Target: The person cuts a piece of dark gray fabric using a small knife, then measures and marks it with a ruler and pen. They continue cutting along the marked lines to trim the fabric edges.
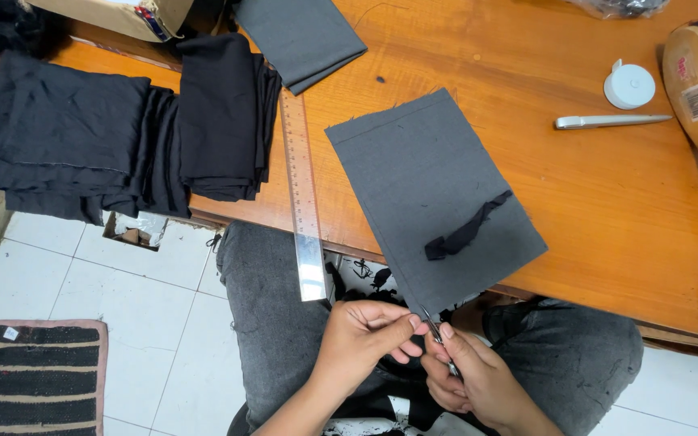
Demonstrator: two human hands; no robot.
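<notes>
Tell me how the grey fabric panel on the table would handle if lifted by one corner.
The grey fabric panel would probably droop: it is thin and lies flat, its near end overhanging the table edge. It likely weighs little. The dark fabric strip lying loose on it would probably slide off.

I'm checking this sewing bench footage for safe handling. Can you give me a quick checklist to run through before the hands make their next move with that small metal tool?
1. Tool grip: the right hand holds the small metal tool at the edge of the grey fabric panel: ok.
2. Left hand fingers away from the tool's tip: they pinch right beside it: not ok.
3. Panel flat on the wooden table: its near corner overhangs the edge: not ok.
4. Black fabric strip away from the hands: ok.
5. Metal ruler securely placed: its end juts off the table: not ok.
6. What the tool's tip touches: cannot tell.
</notes>
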